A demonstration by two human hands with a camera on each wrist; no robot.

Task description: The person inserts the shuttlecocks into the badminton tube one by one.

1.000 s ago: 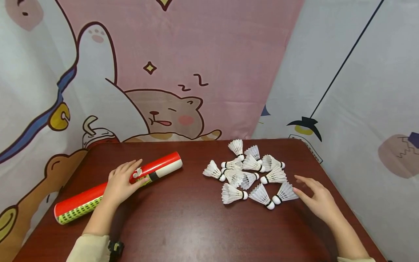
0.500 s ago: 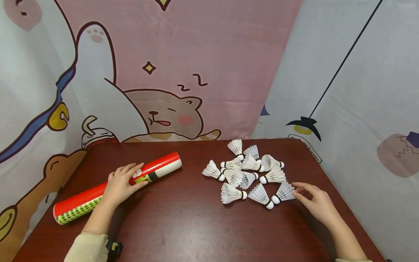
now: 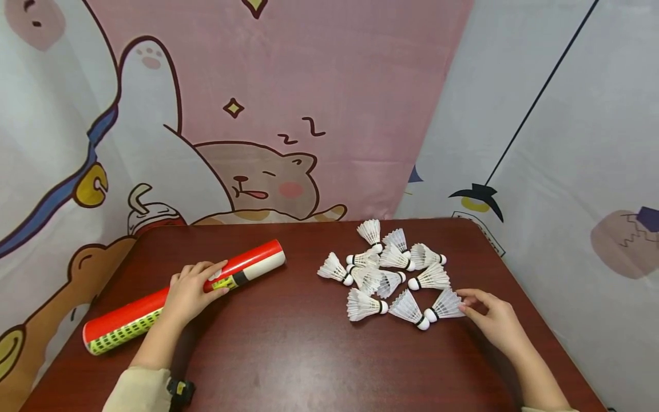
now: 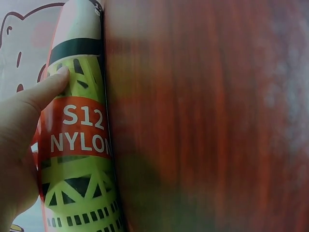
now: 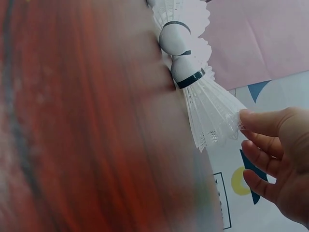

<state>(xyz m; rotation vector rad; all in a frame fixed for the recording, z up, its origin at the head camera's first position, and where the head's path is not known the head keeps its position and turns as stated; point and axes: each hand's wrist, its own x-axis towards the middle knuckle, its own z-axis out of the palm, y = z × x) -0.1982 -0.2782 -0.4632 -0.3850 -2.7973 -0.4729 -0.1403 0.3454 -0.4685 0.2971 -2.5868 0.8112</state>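
A red, yellow-green and white shuttlecock tube lies slanted on the left of the table. My left hand grips it round the middle, and in the left wrist view its thumb presses the yellow-green part above the lettering "S12 NYLON". On the right, a white shuttlecock lies at the near right of a loose group. My right hand pinches the edge of its skirt between thumb and forefinger. In the right wrist view the cork of this shuttlecock touches the cork of its neighbour.
Several more white shuttlecocks lie clustered at the back right of the dark red-brown table, some overlapping. Behind the table hangs a cartoon-printed cloth, with more of it along both sides.
My right hand has moved left to the nearest shuttlecock and now pinches its skirt, and that shuttlecock has shifted slightly. The left hand stays on the tube.
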